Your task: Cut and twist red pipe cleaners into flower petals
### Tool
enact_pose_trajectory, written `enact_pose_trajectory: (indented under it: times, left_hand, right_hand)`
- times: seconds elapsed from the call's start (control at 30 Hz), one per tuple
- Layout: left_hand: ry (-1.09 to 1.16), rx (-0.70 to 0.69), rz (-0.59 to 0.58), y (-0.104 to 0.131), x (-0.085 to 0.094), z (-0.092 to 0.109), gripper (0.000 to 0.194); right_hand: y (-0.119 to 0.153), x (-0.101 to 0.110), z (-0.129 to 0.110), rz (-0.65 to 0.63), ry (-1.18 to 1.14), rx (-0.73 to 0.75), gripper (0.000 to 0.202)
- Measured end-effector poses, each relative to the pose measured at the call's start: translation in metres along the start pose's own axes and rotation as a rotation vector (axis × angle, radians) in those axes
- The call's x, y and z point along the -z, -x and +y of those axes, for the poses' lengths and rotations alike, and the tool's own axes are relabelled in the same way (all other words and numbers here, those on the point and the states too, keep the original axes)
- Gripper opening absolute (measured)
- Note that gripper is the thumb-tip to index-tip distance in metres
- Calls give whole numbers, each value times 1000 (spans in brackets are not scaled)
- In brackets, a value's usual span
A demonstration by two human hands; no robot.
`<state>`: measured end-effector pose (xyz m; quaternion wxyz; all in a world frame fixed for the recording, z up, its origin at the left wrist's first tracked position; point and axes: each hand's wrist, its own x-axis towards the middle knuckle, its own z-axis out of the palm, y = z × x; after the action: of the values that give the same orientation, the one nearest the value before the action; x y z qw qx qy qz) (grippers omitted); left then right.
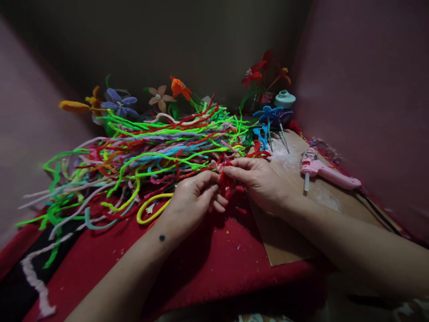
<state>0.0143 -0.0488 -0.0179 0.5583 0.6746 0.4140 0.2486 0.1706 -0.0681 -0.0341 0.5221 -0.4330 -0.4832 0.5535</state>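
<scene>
Between my two hands is a small red fuzzy piece (228, 178), looped and partly covered by fingers. My left hand (202, 192) has its fingers curled and pinches the piece from the left. From the right, my right hand (254, 178) grips its upper part between thumb and forefinger. Just behind the hands lies a large heap of fuzzy pipe cleaners (161, 143) in green, red, blue, pink and yellow. A yellow loop (142, 210) rests beside my left wrist.
A pink glue gun (330, 174) with a black cord lies on a brown board (284, 232) at the right. Fuzzy flowers (120, 103) stand along the back, near a pale blue bottle top (284, 98). Red cloth (208, 264) covers the table.
</scene>
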Motion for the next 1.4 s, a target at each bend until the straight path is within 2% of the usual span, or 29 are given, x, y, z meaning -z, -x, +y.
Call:
enact_pose_trajectory:
  times: [0.27, 0.57, 0.67, 0.87, 1.0, 1.17, 1.27, 1.4]
  left_hand:
    - [6, 45, -19, 1, 2, -4, 4]
    - [-250, -80, 12, -2, 8, -9, 9]
    - [-284, -92, -2, -1, 9, -7, 13]
    - [-325, -117, -7, 1, 11, -6, 14]
    - [-304, -90, -14, 0, 11, -8, 12]
    - [-246, -37, -94, -1, 9, -4, 11]
    - [-222, -4, -80, 0, 7, 0, 17]
    - [-133, 51, -51, 1, 5, 6, 17]
  right_hand:
    - [0, 1, 5, -25, -105, -61, 23]
    - [-2, -2, 14, -1, -271, -111, 27]
    - [-4, -3, 17, 6, -318, -136, 26]
    - [-4, -3, 15, 55, -363, -93, 23]
    - [-4, -2, 15, 46, -343, -92, 21]
    - [-4, 0, 17, 47, -307, -74, 22]
    - [-5, 0, 17, 58, -324, -64, 21]
    - [-4, -1, 18, -30, -376, -57, 21]
